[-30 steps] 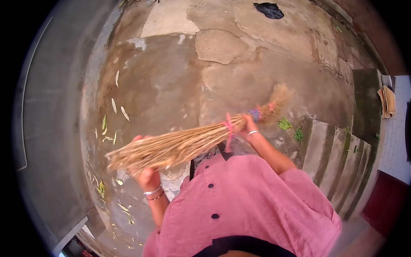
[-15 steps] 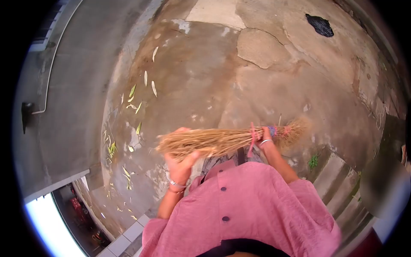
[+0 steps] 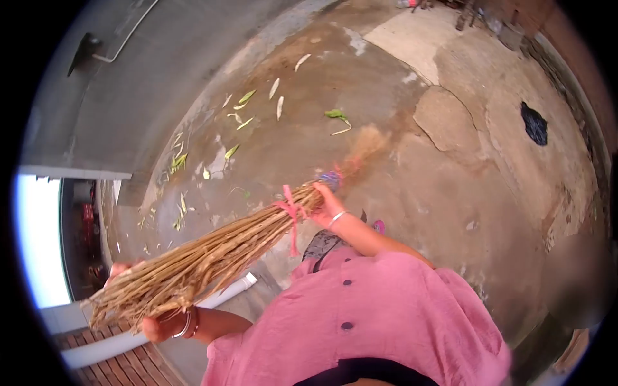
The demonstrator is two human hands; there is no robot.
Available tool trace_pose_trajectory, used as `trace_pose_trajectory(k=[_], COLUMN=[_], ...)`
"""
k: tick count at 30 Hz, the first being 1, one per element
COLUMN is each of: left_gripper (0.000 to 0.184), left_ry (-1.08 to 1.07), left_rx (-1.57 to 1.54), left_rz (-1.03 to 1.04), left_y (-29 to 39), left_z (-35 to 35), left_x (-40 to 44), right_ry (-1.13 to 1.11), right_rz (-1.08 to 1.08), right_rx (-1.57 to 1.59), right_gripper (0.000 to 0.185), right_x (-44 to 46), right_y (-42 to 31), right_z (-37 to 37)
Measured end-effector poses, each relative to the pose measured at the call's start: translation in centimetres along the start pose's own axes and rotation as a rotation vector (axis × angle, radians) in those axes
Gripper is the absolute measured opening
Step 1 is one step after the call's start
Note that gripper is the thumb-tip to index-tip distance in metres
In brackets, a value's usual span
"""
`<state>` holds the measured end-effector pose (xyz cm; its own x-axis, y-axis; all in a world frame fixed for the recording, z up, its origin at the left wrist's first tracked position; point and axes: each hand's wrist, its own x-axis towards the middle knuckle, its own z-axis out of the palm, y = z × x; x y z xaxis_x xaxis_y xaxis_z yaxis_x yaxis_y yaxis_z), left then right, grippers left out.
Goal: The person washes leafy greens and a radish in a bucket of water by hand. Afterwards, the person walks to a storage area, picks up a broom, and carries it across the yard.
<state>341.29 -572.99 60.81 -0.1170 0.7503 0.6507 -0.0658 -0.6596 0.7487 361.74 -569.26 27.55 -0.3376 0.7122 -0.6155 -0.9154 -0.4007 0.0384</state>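
A straw broom slants across the front of my body, its thick stalk end low on the left. Its thin brush end is blurred and points up and away. My left hand cups the stalk end from below, fingers on the far side and thumb side near me; the stalks hide most of the palm. My right hand is wrapped round the broom between a pink tie and a purple binding.
Leaves lie scattered on the wet concrete floor, and a green leafy stem lies beyond the broom. A black plastic bag is at the right. A grey wall runs along the left, with a white pipe at lower left.
The broom has swung from nearly level to a slant, its stalk end moving down-left and its brush end up-left. Both hands have stayed on it. The view has turned, bringing the white pipe into sight.
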Motion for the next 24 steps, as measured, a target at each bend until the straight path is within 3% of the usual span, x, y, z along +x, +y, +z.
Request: trace_pose_trajectory(k=[2, 5, 9, 11, 15, 18, 20, 24], left_gripper=[0.087, 0.08, 0.063, 0.065, 0.067, 0.074, 0.068, 0.068], left_ry=[0.071, -0.104, -0.254, -0.253, -0.229, -0.203, -0.244, -0.134], left_rx=[0.176, -0.164, -0.402, -0.456, -0.497, -0.447, -0.477, -0.418], left_rz=[0.032, -0.259, -0.477, -0.562, -0.587, -0.624, -0.458, -0.371], left_y=[-2.5, -7.8, -13.7, -16.6, -20.2, -22.2, -24.9, -27.6], left_z=[1.1, -0.4, 1.6, 1.0, -1.4, -5.0, -8.6, -13.0], left_x=[0.0, -1.5, -1.9, -1.6, 1.3, 4.8, 5.8, 7.8], right_ry=[0.061, 0.181, 0.307, 0.324, 0.416, 0.331, 0.369, 0.273], right_rz=[-0.046, -0.118, -0.294, -0.376, -0.491, -0.464, -0.48, -0.47], right_rx=[0.001, 0.047, 0.22, 0.246, 0.251, 0.222, 0.175, 0.157], right_gripper=[0.041, 0.042, 0.046, 0.047, 0.046, 0.045, 0.042, 0.041], right_x=[-1.7, -3.4, -3.4, -2.5, 2.3, 7.2, 11.0, 17.9], right_y=[-1.0, -3.1, -5.1, -5.5, -6.0, -6.0, -6.0, -5.7], right_z=[-0.9, -3.6, -7.6, -7.5, -5.3, -2.8, -1.6, 2.8])
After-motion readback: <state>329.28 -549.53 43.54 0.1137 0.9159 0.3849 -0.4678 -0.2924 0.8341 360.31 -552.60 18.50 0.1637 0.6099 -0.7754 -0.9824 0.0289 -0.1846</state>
